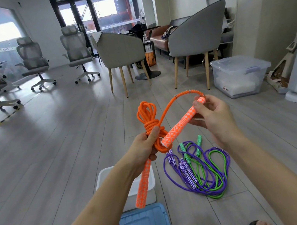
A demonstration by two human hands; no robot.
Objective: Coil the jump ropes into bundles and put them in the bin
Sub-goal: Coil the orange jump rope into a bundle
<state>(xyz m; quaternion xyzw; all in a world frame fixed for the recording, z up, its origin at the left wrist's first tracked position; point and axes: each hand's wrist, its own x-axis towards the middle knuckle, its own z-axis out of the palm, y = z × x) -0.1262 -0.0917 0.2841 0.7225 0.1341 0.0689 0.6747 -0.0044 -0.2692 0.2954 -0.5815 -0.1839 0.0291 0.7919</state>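
Orange rope bundle (149, 120) gripped in left hand (145, 146), its handle (182, 123) pinched by right hand (215, 117)

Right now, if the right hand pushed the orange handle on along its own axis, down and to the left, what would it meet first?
The right hand pinches the handle, whose lower end already sits at the coiled orange bundle gripped by the left hand. It would likely meet that bundle's wrapped middle first, though depth is unclear.

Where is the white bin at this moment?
In the head view, the white bin stands on the floor at lower centre, partly behind the left forearm, left of the loose purple and green ropes.
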